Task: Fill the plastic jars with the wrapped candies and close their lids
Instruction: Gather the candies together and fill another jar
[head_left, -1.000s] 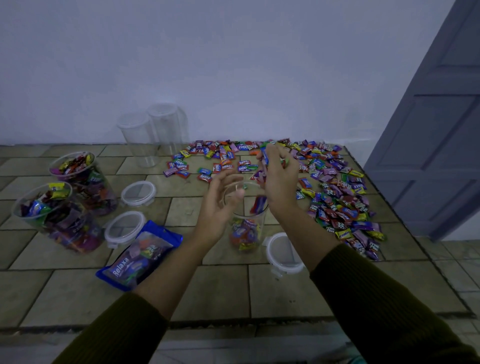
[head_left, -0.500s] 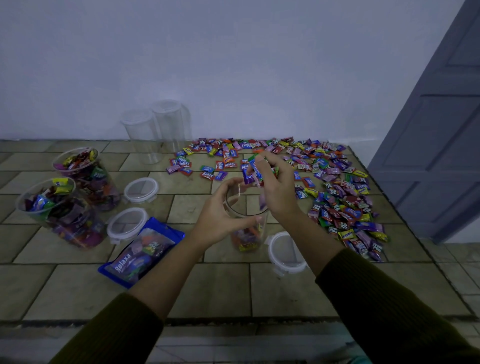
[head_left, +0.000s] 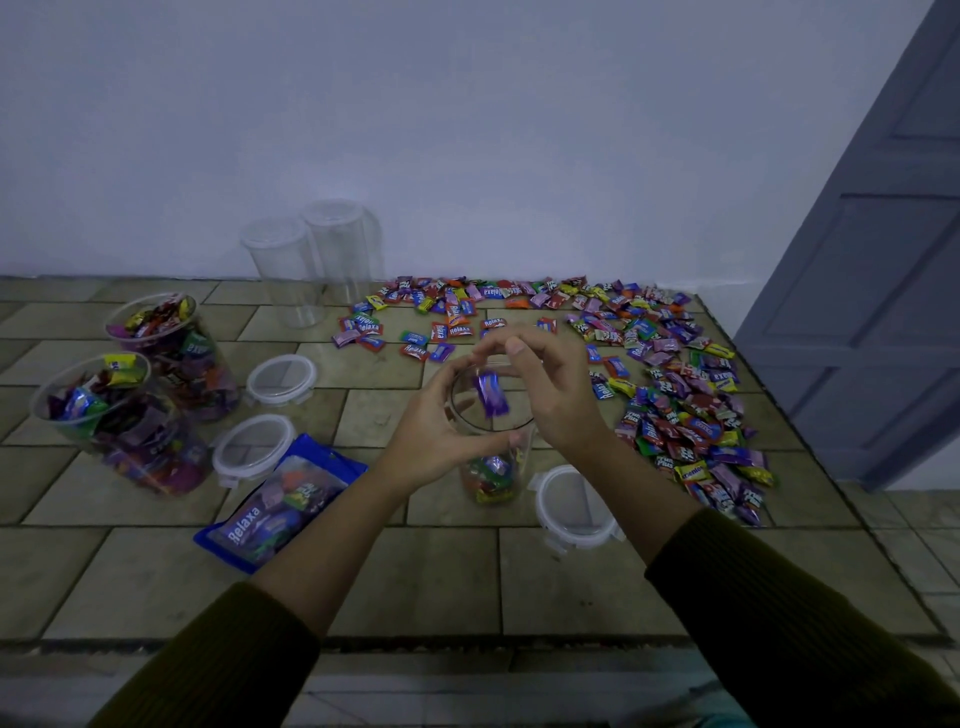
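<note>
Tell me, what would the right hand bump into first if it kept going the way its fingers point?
Probably the left hand, which grips the rim of the clear plastic jar: the right hand points leftward across the jar's mouth. The purple wrapped candy looks lower, though depth is unclear.

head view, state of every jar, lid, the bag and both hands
centre jar: lidless, few candies at bottom
left hand: grips centre jar
right hand: open above jar mouth
purple candy: mid-air in jar mouth
two left jars: full, lidless
two back jars: empty
three lids: off, lying on table
Relaxa bag: flat, candies inside
</note>
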